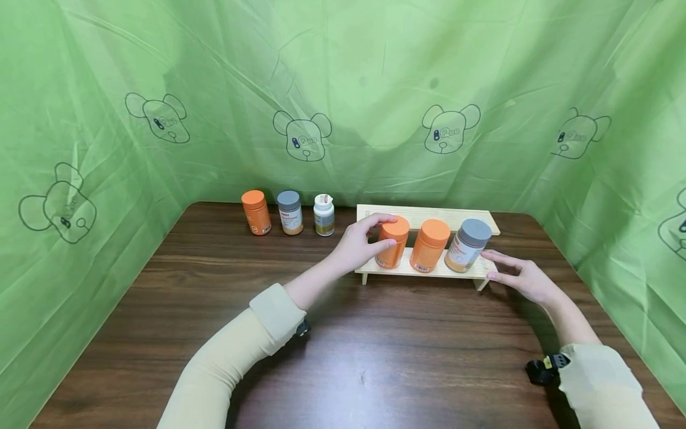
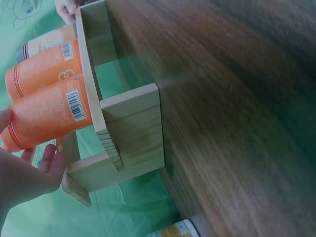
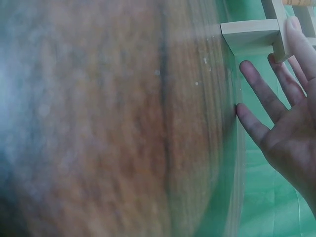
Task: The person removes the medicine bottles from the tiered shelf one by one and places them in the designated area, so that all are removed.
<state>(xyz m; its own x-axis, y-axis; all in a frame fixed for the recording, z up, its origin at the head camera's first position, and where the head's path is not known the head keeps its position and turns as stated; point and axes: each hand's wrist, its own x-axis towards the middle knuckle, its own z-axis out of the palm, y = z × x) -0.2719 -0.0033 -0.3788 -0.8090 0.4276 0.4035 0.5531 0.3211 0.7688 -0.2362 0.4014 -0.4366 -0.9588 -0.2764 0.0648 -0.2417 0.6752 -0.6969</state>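
A two-tier wooden rack (image 1: 423,271) stands on the table with three bottles in a row on its lower front shelf. My left hand (image 1: 355,245) grips the leftmost orange bottle (image 1: 392,244) near its orange cap, thumb in front and fingers behind; the left wrist view shows the bottle's base at the shelf. Beside it are a second orange bottle (image 1: 429,247) and a grey-lidded bottle (image 1: 465,249) with a white label. At the rack's right end is my right hand (image 1: 527,281), its fingers extended and spread, fingertips right at the shelf's end.
Left of the rack, at the table's back, stand another orange bottle (image 1: 256,214), another grey-lidded bottle (image 1: 290,214) and a small white-capped bottle (image 1: 324,215). The rack's raised back shelf (image 1: 434,215) lies behind the front row. Green cloth (image 1: 364,71) hangs around the dark wooden table (image 1: 364,357).
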